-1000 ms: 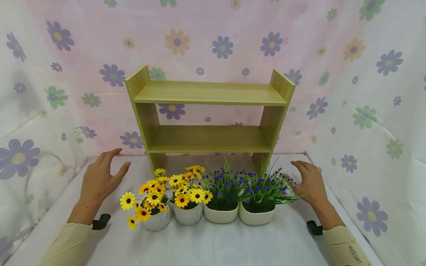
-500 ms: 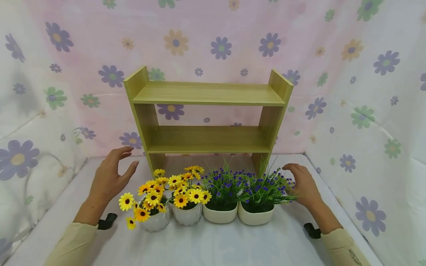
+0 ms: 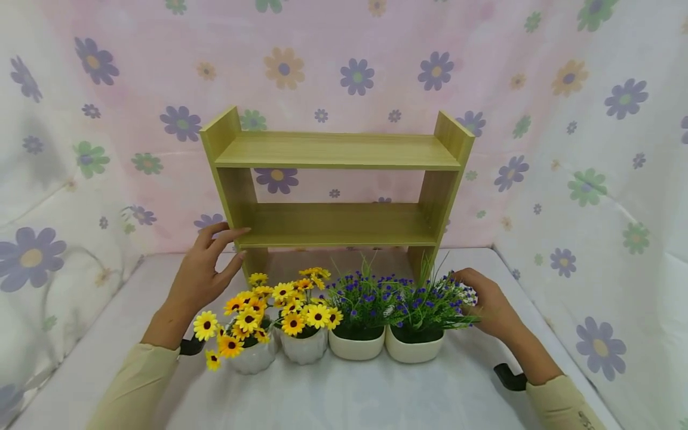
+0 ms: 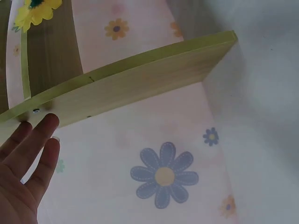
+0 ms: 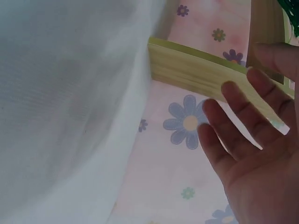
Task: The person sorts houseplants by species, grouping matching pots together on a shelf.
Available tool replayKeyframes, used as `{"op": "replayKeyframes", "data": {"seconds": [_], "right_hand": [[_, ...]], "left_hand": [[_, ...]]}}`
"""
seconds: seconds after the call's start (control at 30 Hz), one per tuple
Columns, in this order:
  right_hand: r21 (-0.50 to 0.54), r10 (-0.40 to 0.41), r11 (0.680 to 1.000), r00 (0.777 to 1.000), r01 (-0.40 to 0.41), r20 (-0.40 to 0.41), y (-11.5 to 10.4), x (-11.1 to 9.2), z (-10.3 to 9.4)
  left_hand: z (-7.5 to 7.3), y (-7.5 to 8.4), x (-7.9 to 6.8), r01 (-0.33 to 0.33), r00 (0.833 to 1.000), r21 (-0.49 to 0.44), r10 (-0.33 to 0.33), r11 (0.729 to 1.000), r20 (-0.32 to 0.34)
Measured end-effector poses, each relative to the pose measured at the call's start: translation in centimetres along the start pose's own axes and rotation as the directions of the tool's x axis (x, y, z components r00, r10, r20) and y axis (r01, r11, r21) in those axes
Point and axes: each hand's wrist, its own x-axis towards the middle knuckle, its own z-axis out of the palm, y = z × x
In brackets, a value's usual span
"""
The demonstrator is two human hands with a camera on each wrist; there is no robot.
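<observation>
Toward the left edge of the white-covered table [image 3: 344, 397], a beige sleeve [image 3: 134, 388] is seen, with a black clip [image 3: 192, 346] worn at its wrist. The left hand [image 3: 200, 279] is raised beside the shelf's left side panel, its fingers extended and slightly bent, the thumb held well away; nothing is held. Whether the panel is touched by the fingertips cannot be told.

The wooden shelf [image 3: 337, 224] is set upright near the table's back edge, with its two boards placed between two side panels. In front of it, away from that edge, four pots are lined up. Yellow flowers [image 3: 249, 319] are borne by the first pot [image 3: 255, 361], a grey one, and more by the second pot [image 3: 304, 350], also grey. Purple flowers [image 3: 365, 298] are carried by the third pot [image 3: 356, 348] and the fourth pot [image 3: 415, 352], both cream and set side by side.

Nearer the table's right edge, the right hand [image 3: 488, 303] is held beside the fourth pot's foliage, by which its fingertips are partly hidden; in the wrist view the fingers are spread, lightly curved and holding nothing. Contact with the leaves cannot be told.
</observation>
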Motion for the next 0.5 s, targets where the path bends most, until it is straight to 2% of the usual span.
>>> {"op": "replayKeyframes", "data": {"seconds": [0.17,0.3,0.37,0.43,0.5], "right_hand": [[0.184,-0.099,0.979,0.993,0.085,0.069,0.0,0.0,0.1],[0.323,-0.117,0.944,0.981,0.061,0.156,0.1,-0.5,0.3],[0.333,-0.090,0.943,0.974,0.016,0.210,0.1,-0.9,0.2],[0.288,-0.024,0.956,0.959,-0.060,0.281,-0.1,-1.3,0.2],[0.211,0.090,0.961,0.926,-0.176,0.366,-0.5,-1.7,0.2]], "left_hand": [[0.5,-0.1,0.4,-0.010,1.000,0.012,0.010,1.000,-0.020],[0.6,-0.2,-0.1,-0.010,1.000,0.032,0.011,0.999,-0.029],[0.7,-0.2,0.0,-0.011,0.999,0.035,0.012,0.999,-0.029],[0.8,-0.2,0.1,-0.008,0.999,0.032,0.009,0.999,-0.033],[0.9,-0.2,0.2,-0.005,0.999,0.029,0.006,1.000,-0.036]]}}
